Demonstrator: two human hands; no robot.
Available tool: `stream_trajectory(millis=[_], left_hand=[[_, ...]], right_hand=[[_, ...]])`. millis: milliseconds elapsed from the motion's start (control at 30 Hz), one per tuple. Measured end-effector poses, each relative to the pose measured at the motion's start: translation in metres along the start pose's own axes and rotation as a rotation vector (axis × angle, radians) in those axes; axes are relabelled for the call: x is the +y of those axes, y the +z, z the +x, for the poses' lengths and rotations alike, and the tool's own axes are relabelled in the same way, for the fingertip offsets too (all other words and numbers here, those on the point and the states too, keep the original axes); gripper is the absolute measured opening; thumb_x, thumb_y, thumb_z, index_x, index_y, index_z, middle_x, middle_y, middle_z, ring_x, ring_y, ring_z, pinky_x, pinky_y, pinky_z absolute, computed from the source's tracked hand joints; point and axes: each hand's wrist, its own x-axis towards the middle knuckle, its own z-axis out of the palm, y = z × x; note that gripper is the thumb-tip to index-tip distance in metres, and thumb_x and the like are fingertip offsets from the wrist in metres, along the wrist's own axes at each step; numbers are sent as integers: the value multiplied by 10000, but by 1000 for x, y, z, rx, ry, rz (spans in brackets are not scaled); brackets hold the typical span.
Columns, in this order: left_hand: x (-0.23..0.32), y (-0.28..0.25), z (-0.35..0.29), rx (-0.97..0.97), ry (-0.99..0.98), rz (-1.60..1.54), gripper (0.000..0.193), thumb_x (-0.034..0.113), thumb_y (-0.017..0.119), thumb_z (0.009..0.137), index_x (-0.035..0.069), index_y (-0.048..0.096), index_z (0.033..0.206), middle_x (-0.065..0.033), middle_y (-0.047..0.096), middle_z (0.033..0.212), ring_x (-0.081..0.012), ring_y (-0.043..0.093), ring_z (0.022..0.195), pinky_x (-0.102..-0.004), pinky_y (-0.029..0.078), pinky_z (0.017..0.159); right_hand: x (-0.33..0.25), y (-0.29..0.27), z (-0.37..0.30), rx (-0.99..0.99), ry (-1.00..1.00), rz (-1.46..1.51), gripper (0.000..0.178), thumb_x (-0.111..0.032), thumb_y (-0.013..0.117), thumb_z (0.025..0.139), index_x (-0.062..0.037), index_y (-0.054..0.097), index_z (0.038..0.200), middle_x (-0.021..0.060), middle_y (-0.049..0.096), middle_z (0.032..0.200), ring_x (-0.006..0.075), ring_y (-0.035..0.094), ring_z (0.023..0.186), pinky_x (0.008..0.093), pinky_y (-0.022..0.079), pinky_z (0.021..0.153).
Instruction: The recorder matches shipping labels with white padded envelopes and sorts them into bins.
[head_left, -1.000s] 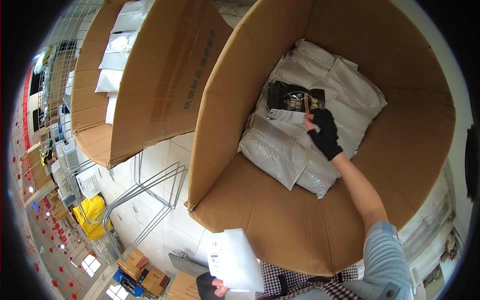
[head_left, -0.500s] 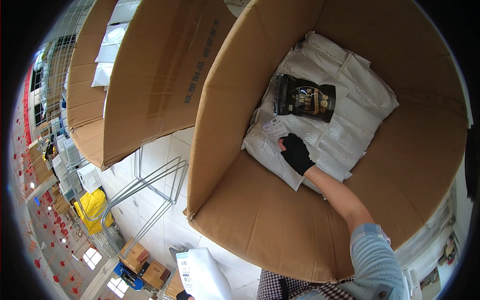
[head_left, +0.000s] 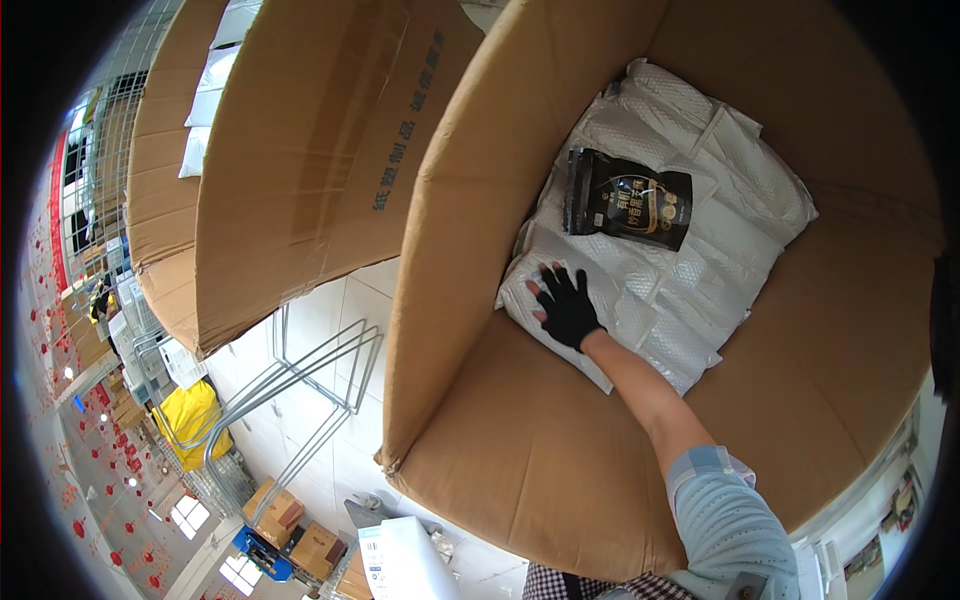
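Observation:
My right hand (head_left: 570,308), in a black glove with bare fingertips, lies with fingers spread on a white bubble mailer (head_left: 607,346). That mailer belongs to a layer of several white bubble mailers (head_left: 745,200) inside a large cardboard box (head_left: 560,470). Beyond the hand, a black pouch (head_left: 630,199) with gold print rests on top of the layer. At the lower edge, outside the box, shows a white package (head_left: 412,560) with a printed label. My left hand is out of the picture, so what supports this package cannot be seen.
Left of the box stands a second tall carton (head_left: 300,150) with white mailers (head_left: 205,95) in it. Bent metal tube frames (head_left: 290,385) stand on the pale tiled floor. Farther left are a yellow cloth or bag (head_left: 193,425), small cartons (head_left: 318,550) and wire mesh (head_left: 105,180).
My right hand has gone from curled fingers at the mailer's edge to spread fingers on it. The mailer's label no longer shows. The white package has sunk lower, and the left glove has left view.

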Motion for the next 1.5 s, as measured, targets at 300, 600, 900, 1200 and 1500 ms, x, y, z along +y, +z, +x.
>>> stream_trajectory(millis=[300, 600, 900, 1200, 1500], left_hand=[[-5, -25, 13, -103, -128, -72, 381, 364, 637, 689, 36, 450, 738, -58, 489, 748, -202, 488, 740, -349, 409, 697], [-16, -25, 9, -69, -69, -19, 450, 431, 629, 710, 41, 428, 608, -33, 478, 642, -164, 470, 604, -318, 363, 547], [-42, -20, -37, -17, 18, -530, 264, 174, 648, 593, 61, 429, 501, -69, 566, 610, -187, 543, 594, -309, 420, 602], [-37, 32, -102, -282, 77, -808, 113, 83, 581, 654, 23, 508, 592, -80, 582, 654, -161, 549, 605, -301, 461, 585], [-14, -6, -130, -697, -1, -1200, 135, 75, 495, 742, -37, 568, 725, -86, 590, 735, -144, 559, 689, -250, 439, 615]], right_hand=[[32, -17, -92, -198, 114, 300, 489, -352, 557, 771, -38, 504, 1143, 185, 411, 1259, 325, 389, 1159, 426, 306, 962], [51, -35, -7, -209, 629, 258, 934, -593, 654, 612, -30, 341, 1288, 209, 415, 1257, 320, 433, 1143, 383, 354, 951], [44, -117, -30, -189, 708, 699, 773, -513, 703, 605, 53, 535, 1104, 165, 579, 1078, 248, 565, 970, 319, 441, 811], [-86, -396, -172, -243, 486, 1053, 515, -341, 704, 691, 42, 592, 1017, 105, 627, 896, 151, 602, 757, 270, 479, 676], [-231, -421, -284, -159, 284, 1079, 520, -349, 699, 702, 51, 587, 1015, 110, 632, 869, 155, 600, 734, 266, 475, 678]])
